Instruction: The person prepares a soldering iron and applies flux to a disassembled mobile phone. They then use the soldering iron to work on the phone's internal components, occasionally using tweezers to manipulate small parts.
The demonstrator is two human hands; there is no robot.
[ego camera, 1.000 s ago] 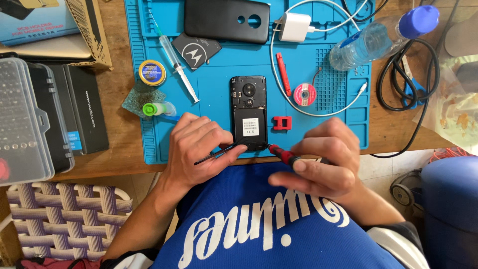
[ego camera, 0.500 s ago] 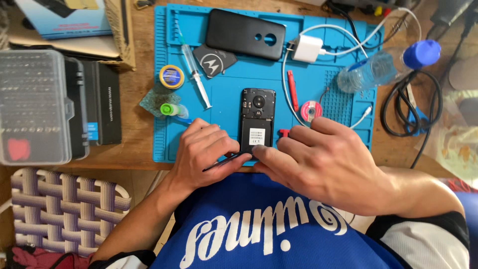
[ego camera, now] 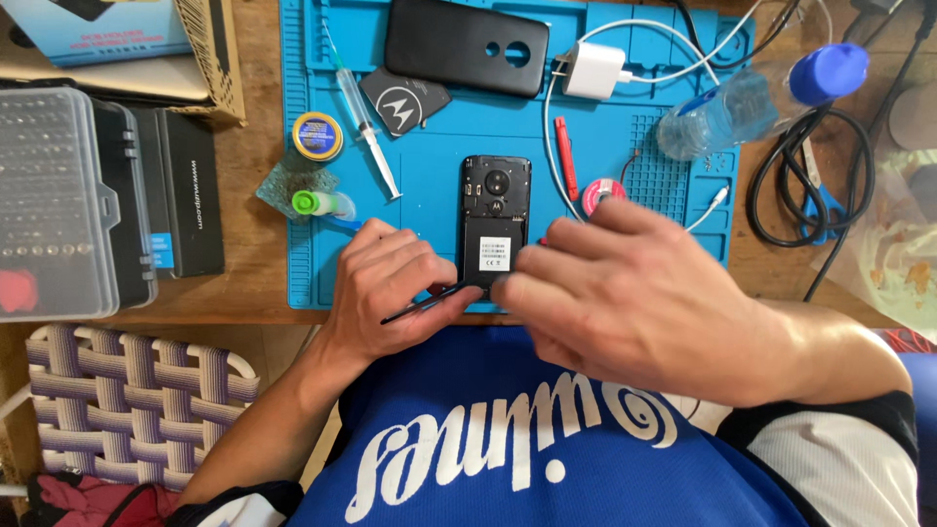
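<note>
From the head camera, an opened black phone (ego camera: 496,226) lies back-up near the middle of the blue work mat (ego camera: 439,146), its near end under the fingers of both hands. The left hand (ego camera: 390,285) is curled around thin black tweezers (ego camera: 425,301), whose tip points toward the phone's near end. The right hand (ego camera: 625,293) rests, fingers half bent, over the phone's near right corner; whether it grips anything cannot be told. Farther off lie a black back cover (ego camera: 467,44), a syringe (ego camera: 366,127) and a white charger (ego camera: 591,71).
</note>
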